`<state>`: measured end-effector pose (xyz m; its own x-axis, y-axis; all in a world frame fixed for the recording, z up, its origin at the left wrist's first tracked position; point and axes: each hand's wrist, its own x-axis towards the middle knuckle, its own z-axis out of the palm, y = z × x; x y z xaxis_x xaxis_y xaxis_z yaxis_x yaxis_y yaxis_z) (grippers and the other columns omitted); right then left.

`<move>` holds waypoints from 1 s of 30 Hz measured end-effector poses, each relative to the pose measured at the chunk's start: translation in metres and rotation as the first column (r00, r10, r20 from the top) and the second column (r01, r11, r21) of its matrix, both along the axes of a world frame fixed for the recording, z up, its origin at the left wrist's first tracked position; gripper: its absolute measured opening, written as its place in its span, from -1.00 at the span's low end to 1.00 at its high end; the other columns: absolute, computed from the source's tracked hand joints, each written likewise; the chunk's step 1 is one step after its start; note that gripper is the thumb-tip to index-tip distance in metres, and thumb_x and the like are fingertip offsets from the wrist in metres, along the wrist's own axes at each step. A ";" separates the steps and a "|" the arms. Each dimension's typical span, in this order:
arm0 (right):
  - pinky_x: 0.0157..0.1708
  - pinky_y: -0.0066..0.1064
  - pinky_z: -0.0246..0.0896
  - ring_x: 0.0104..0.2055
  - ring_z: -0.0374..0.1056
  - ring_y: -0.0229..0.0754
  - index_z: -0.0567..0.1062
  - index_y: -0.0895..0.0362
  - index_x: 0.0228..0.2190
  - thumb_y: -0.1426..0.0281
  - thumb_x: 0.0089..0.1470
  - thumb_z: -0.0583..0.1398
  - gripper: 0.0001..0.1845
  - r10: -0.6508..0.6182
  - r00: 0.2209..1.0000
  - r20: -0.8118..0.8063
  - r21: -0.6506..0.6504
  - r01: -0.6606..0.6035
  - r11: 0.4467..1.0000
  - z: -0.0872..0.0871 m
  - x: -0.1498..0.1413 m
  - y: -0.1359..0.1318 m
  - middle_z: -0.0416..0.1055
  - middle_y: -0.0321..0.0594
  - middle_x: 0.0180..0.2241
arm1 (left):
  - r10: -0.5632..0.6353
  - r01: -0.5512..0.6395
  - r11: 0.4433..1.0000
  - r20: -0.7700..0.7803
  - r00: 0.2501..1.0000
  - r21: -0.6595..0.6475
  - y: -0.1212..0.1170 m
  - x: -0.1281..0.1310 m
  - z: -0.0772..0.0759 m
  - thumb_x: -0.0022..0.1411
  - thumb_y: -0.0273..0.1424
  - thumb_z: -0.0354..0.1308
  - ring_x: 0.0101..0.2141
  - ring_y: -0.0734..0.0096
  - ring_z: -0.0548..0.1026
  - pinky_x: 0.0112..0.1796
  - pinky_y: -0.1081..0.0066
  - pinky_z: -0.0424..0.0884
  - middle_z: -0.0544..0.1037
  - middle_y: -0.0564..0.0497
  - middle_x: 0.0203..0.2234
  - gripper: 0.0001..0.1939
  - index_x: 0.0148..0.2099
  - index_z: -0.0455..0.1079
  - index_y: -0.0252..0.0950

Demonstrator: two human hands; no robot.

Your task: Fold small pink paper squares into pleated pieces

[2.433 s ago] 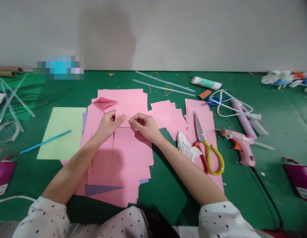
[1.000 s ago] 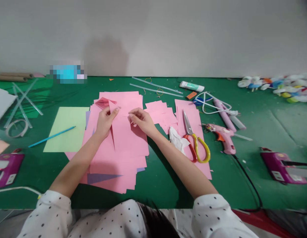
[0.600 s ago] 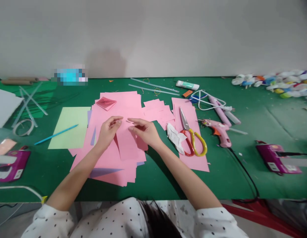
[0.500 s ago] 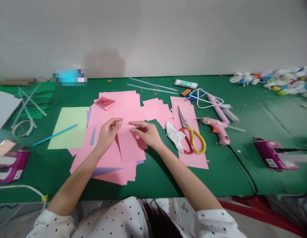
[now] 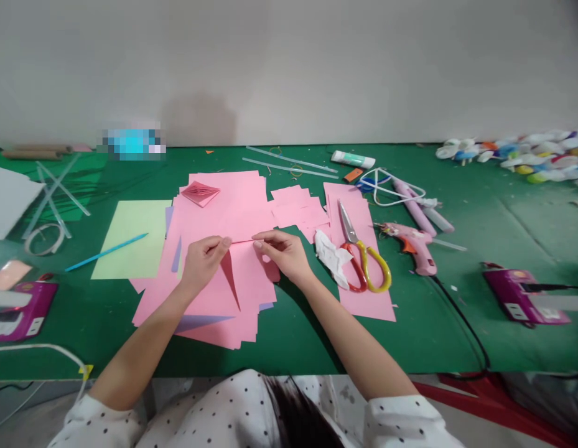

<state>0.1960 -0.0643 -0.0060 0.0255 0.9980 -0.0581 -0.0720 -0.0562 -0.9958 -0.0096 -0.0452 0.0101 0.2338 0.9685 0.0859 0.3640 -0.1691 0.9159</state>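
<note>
Between my two hands is a small piece of pink paper (image 5: 242,244), its upper edge showing as a thin line. My left hand (image 5: 203,260) pinches one end of it with thumb and forefinger. At the other end my right hand (image 5: 285,254) has thumb and fingertips closed on the paper. Both hands are just over a stack of pink sheets (image 5: 233,205). A dark triangular strip below the fingers may be a fold or a shadow; I cannot tell which. A folded pink paper piece with several layers (image 5: 201,193) rests on the stack's upper left.
Scissors (image 5: 363,249) and crumpled tissue (image 5: 332,257) lie on pink paper to the right, near a pink glue gun (image 5: 412,244). Small pink squares (image 5: 298,208) sit behind my right hand. A blue pencil (image 5: 106,251) crosses a pale green sheet (image 5: 134,227) on the left.
Both hands have come slightly nearer to me, the right also a little rightward. The pink paper's upper edge, a flat panel before, now shows as a narrow line between the fingertips.
</note>
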 end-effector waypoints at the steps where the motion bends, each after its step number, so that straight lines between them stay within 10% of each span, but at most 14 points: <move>1: -0.51 -0.43 0.32 -0.45 0.38 -0.26 0.63 0.09 -0.38 0.15 -0.11 0.40 -0.70 0.001 1.000 0.007 0.018 -0.001 1.000 0.000 0.000 0.000 0.55 -0.21 -0.38 | -0.002 0.003 0.999 -0.035 0.999 0.041 0.000 -0.001 0.000 0.30 0.02 0.10 -0.54 0.45 0.23 -0.47 0.39 0.12 0.25 0.08 -0.63 -0.48 -0.52 0.39 -0.28; 10: -0.53 -0.43 0.24 -0.49 0.31 -0.27 0.59 0.09 -0.37 0.09 -0.07 0.38 -0.66 0.000 1.000 0.007 0.038 0.000 0.999 -0.007 -0.002 -0.002 0.49 -0.26 -0.48 | -0.108 0.108 0.994 -0.039 0.993 0.005 -0.005 0.005 -0.001 0.22 -0.10 0.26 -0.45 0.46 0.34 -0.39 0.43 0.26 0.49 0.02 -0.36 -0.62 -0.04 0.49 -0.24; 22: -0.56 -0.46 0.15 -0.58 0.22 -0.33 0.52 0.12 -0.44 0.04 -0.10 0.37 -0.60 -0.009 0.997 -0.077 -0.036 0.006 0.999 -0.009 -0.011 -0.001 0.39 -0.35 -0.62 | -0.058 0.086 0.988 0.207 0.977 -0.130 0.001 0.005 -0.006 0.18 -0.13 0.30 -0.47 0.49 0.32 -0.42 0.45 0.25 0.39 0.09 -0.52 -0.69 -0.33 0.46 -0.30; 30: -0.57 -0.46 0.20 -0.56 0.27 -0.32 0.57 0.11 -0.42 0.03 -0.12 0.39 -0.60 -0.016 0.999 -0.040 -0.028 0.015 1.000 -0.010 -0.011 0.000 0.46 -0.30 -0.56 | 0.013 0.019 0.992 0.257 0.966 -0.121 0.003 0.006 -0.009 0.13 -0.14 0.36 -0.35 0.44 0.47 -0.32 0.46 0.38 0.59 -0.02 -0.34 -0.67 -0.19 0.57 -0.29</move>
